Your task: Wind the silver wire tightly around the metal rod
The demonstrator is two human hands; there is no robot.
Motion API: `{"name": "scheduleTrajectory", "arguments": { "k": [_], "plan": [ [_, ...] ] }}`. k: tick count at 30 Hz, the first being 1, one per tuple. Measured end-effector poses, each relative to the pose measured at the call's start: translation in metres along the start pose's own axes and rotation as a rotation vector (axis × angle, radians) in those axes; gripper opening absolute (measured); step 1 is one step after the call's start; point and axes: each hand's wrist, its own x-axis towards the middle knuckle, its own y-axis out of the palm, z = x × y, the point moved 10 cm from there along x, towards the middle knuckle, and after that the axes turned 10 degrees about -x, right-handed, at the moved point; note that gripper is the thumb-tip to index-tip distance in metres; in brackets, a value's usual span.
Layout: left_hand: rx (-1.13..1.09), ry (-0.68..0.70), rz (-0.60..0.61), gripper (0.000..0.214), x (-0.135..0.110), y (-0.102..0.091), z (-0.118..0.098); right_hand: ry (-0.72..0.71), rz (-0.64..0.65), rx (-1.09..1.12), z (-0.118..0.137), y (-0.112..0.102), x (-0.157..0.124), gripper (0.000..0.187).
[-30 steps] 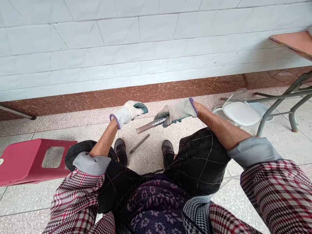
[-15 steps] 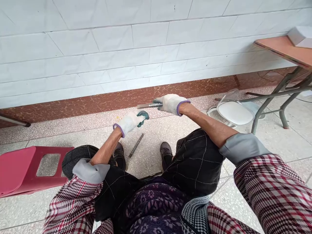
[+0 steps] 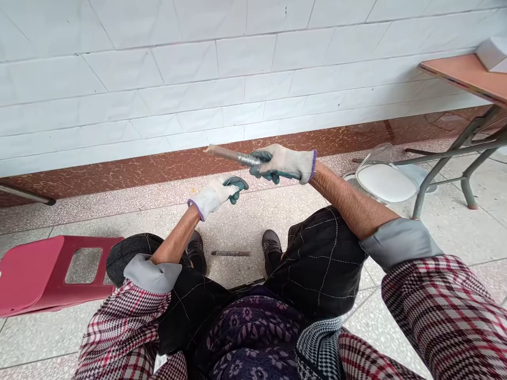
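My right hand [image 3: 275, 162], in a white glove with a green palm coating, is closed around one end of a threaded metal rod [image 3: 232, 154]. The rod points left in front of the wall base, and its far part is blurred. Lower and to the left, my left hand [image 3: 227, 191] wears a matching glove. Its fingers are loosely bent and apart, and I see nothing in them. Another threaded metal rod [image 3: 231, 253] lies crosswise on the floor between my shoes.
A red plastic stool [image 3: 34, 274] is on the floor at the left. To the right are a white-seated chair [image 3: 390, 183] and a wooden-topped table [image 3: 455, 74] with grey metal legs, bearing a white box [image 3: 493, 55]. The tiled wall [image 3: 178, 89] stands ahead.
My right hand has turned, tipping the held rod's far end up and left. The floor rod has swung from slanted to crosswise. My left hand has shifted slightly right, its fingers less curled.
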Motion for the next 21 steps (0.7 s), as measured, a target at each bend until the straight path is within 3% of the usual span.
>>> {"name": "scheduleTrajectory", "arguments": {
  "k": [3, 7, 11, 14, 16, 19, 21],
  "plan": [
    [0.018, 0.021, 0.009, 0.027, -0.004, 0.008, -0.009, 0.044, -0.12, -0.097, -0.008, -0.01, 0.011, 0.034],
    [0.087, 0.026, -0.063, 0.025, -0.007, -0.002, -0.013, 0.051, -0.257, -0.552, -0.017, -0.024, 0.018, 0.034],
    [0.065, 0.018, -0.22, 0.019, -0.003, -0.033, -0.008, 0.128, -0.153, -0.812, -0.032, -0.02, 0.018, 0.04],
    [0.029, 0.072, -0.342, 0.017, 0.004, -0.058, -0.007, 0.102, -0.013, -0.774, -0.029, -0.005, 0.012, 0.036],
    [0.006, 0.105, -0.35, 0.02, 0.01, -0.063, -0.005, 0.048, 0.113, -0.648, -0.022, 0.012, 0.004, 0.031],
    [-0.003, 0.114, -0.239, 0.019, 0.016, -0.049, -0.002, -0.032, 0.293, -0.343, -0.007, 0.034, -0.012, 0.034],
    [0.02, 0.089, -0.142, 0.015, 0.016, -0.033, 0.0, -0.069, 0.338, -0.192, 0.003, 0.039, -0.019, 0.042]
  ]
}}
